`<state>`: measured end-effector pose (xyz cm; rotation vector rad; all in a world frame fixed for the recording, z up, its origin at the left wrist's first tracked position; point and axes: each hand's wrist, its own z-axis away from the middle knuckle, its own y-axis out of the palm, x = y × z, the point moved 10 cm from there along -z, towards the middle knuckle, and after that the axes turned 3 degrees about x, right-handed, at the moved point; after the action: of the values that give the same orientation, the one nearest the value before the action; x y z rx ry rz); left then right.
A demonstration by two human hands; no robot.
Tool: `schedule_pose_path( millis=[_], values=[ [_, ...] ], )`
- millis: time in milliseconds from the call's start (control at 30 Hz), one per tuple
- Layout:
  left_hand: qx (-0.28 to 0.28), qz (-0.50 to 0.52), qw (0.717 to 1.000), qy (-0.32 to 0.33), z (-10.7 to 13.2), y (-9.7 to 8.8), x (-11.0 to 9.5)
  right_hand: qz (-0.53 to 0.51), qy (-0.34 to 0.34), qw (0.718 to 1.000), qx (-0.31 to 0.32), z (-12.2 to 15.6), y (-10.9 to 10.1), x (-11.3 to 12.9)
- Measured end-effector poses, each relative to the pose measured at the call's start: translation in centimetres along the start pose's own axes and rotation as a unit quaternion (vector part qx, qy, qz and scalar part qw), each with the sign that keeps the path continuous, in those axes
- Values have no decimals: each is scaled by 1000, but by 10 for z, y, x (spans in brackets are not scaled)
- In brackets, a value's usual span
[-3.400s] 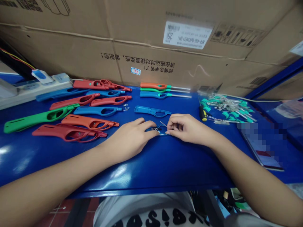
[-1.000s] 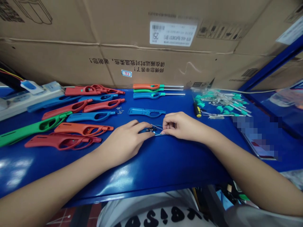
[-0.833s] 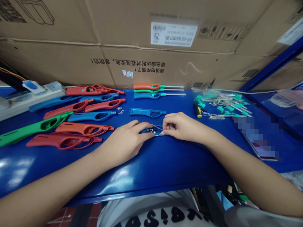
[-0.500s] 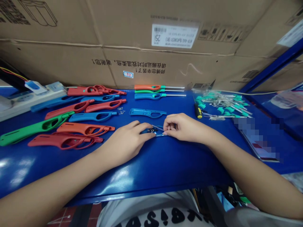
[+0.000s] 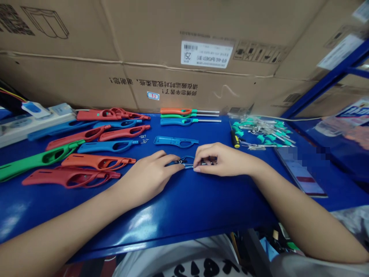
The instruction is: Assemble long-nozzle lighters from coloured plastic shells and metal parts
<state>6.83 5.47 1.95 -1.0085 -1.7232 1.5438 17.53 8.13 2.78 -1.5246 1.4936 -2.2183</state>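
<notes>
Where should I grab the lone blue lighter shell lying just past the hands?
Pinch the blue shell from above, across its narrow middle. It lies flat with its long side running left to right, and there is bare table in front of and behind it.

assembly workshop, lighter shells point(image 5: 98, 161) on bench point(image 5: 184, 200), cartons point(image 5: 86, 80)
</notes>
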Motion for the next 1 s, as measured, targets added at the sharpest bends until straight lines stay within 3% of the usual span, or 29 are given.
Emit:
schedule_pose_path(
  millis=[133, 500, 567, 633, 733, 833, 867, 933, 1000],
  values=[
    [2, 2, 1000, -3, 1, 1, 1, 26, 16, 999, -41, -1, -6, -9],
    [-16, 5, 1000, 4, 1, -5, -1, 9, -21, 999, 23, 0, 6, 2],
    [-12, 5, 1000, 2, 1, -4, -1, 14, -28, 999, 24, 2, 2, 4],
    [-8, 4, 1000, -1, 1, -3, 0, 34, -16, 999, -13, 5, -12, 1],
    [-2, 2, 1000, -5, 0, -3, 0, 107, 70, 979, -162, 19, -58, -19],
    [3, 2, 1000, -7, 0, -2, 1, 223, 251, 901, -276, 51, -106, -57],
    [3, 2, 1000, -7, 1, -2, 1, 259, 320, 868, -278, 63, -116, -73],
    [2, 1, 1000, -5, 1, -3, 1, 298, 432, 822, -222, 80, -123, -104],
    [0, 0, 1000, -3, 2, -2, 1, 293, 474, 808, -193, 91, -126, -126]
  ],
)
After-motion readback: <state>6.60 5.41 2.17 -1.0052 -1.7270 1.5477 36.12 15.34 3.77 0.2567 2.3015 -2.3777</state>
